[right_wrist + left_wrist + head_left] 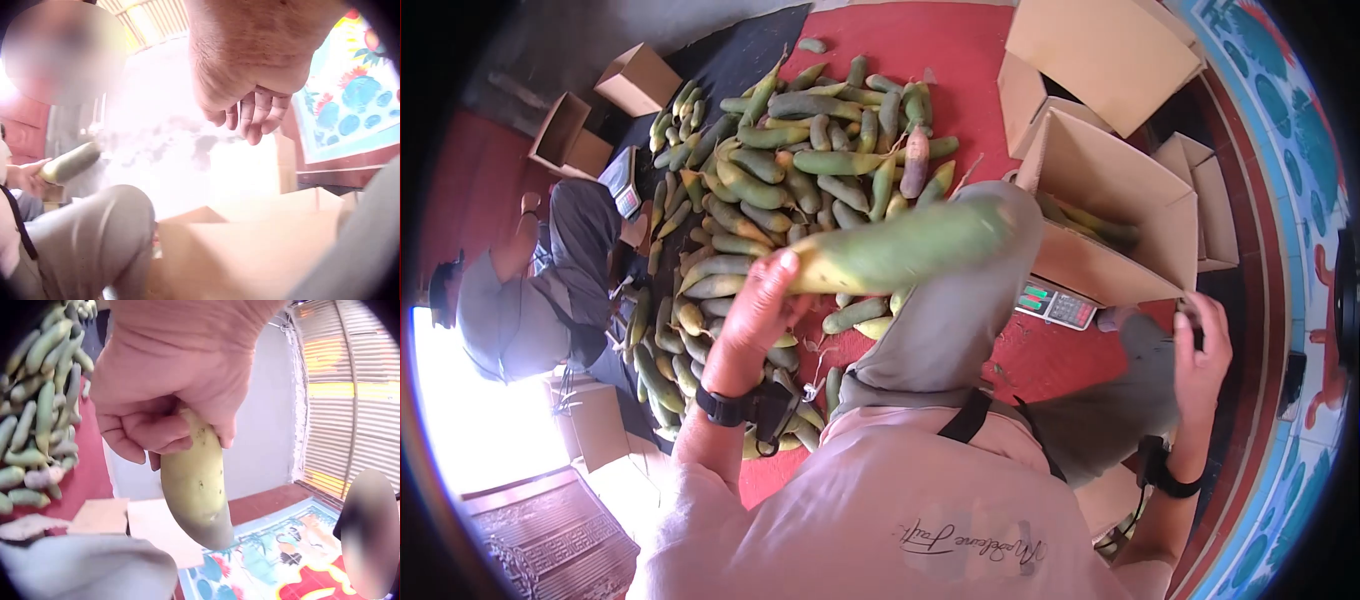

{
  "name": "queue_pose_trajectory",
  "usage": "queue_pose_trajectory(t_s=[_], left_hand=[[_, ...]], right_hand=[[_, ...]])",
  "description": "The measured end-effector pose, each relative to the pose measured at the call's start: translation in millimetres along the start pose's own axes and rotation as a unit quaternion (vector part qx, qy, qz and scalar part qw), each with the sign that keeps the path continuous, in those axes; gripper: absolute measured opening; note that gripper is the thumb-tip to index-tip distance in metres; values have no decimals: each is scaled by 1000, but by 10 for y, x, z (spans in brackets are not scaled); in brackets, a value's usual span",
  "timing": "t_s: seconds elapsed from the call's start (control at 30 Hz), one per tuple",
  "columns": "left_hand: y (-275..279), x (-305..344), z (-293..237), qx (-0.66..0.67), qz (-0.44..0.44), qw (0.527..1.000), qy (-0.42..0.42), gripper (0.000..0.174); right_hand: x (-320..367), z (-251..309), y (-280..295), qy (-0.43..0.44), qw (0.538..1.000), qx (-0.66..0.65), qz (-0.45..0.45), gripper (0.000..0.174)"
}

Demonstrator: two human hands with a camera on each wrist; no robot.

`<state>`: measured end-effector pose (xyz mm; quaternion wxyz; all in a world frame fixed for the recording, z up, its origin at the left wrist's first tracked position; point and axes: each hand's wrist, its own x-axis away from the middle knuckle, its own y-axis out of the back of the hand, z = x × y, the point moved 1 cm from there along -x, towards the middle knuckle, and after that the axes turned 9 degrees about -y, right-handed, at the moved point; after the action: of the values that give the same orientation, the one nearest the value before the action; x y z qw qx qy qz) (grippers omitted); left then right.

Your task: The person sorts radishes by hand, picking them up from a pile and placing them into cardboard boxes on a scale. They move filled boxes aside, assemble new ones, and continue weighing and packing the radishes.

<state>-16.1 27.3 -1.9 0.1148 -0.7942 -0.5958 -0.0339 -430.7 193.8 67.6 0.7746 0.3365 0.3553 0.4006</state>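
Note:
A long green radish (900, 245), yellowish toward one end, is raised over the person's knee. My left hand (750, 325) grips it by the yellowish end, fingers curled round it; in the left wrist view the radish (197, 487) points away below the fingers. My right hand (1203, 355) is beside the near right corner of an open cardboard box (1115, 270). In the right wrist view its fingers (253, 119) hang loosely curled with nothing in them. Inside the box lie green radishes (1100, 225). A digital scale (1072, 308) with lit green digits shows at the box's near side.
A large heap of green radishes (770, 180) covers the red floor sheet (965, 60) ahead and to the left. Another person (530, 290) sits at the left near a second scale (622, 180). More cardboard boxes (1100, 50) stand at the far right and far left.

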Motion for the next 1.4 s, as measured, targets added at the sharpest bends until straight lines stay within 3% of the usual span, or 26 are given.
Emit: queue_pose_trajectory(t_s=[0.07, 0.1, 0.2, 0.27, 0.3, 0.33, 0.4, 0.47, 0.5, 0.53, 0.57, 0.6, 0.67, 0.73, 0.87, 0.93, 1.0, 1.13, 1.2, 1.3, 1.4], left_hand=[[-331, -5, -134, -11, 143, 990, 4, 68], [-470, 2, -111, 9, 174, 984, 25, 68], [-830, 15, -102, 18, 217, 972, 87, 76], [-961, -7, -98, 34, 236, 967, 86, 73], [-1017, -10, -124, 21, 246, 965, 87, 72], [-1059, -14, -140, 9, 253, 963, 88, 70], [-1123, -40, -123, -11, 261, 961, 87, 68], [-1197, -69, -77, -71, 311, 943, 96, 67], [-1242, -58, -104, -90, 330, 936, 81, 52], [-1281, -70, -96, -88, 331, 936, 81, 52], [-1320, -85, -90, -86, 337, 935, 67, 52], [-1359, -104, -82, -83, 341, 935, 52, 52], [-1439, -173, -48, -56, 346, 936, 33, 53], [-1464, -236, 11, -8, 355, 935, -5, 54], [-1411, -295, 54, -15, 363, 930, 53, 44], [-1326, -303, 67, 6, 344, 937, 62, 39], [-1190, -320, 99, 46, 329, 943, 20, 37], [-697, -418, 240, 43, 149, 987, -33, 35], [-393, -470, 368, 6, 36, 999, 41, 32], [136, -535, 932, -5, -50, 996, 80, 28], [532, -479, 1475, -35, -86, 987, 132, 27]], right_hand=[[-18, 311, -19, 33, 996, -47, 68, 42], [22, 453, -51, 2, 989, -96, 113, 49], [68, 587, -138, 85, 949, -186, 238, 65], [240, 436, -219, -56, 885, -316, 338, 64], [312, 408, -270, -61, 856, -383, 340, 66], [335, 385, -275, -62, 858, -382, 339, 66], [341, 369, -277, -175, 787, -502, 314, 69], [318, 322, -224, -198, 791, -504, 285, 70], [290, 305, -219, -164, 850, -420, 272, 57], [268, 285, -213, -128, 900, -330, 255, 45], [257, 227, -222, -109, 913, -299, 256, 32], [242, 231, -201, -108, 913, -297, 257, 32], [215, 233, -137, -272, 845, -404, 222, 27], [93, 169, -90, -272, 866, -391, 153, 25], [-209, -209, 4, -278, 878, -384, 69, 28], [-387, -379, -10, -303, 893, -330, 32, 31], [-554, -719, -73, -328, 913, -240, 1, 34], [-885, -1367, -335, -339, 923, -176, 51, 35], [-1029, -1422, -501, -394, 910, -96, 89, 35], [-1180, -1572, -804, -374, 920, -26, 113, 35], [-1265, -1723, -1060, -407, 897, -72, 155, 35]])
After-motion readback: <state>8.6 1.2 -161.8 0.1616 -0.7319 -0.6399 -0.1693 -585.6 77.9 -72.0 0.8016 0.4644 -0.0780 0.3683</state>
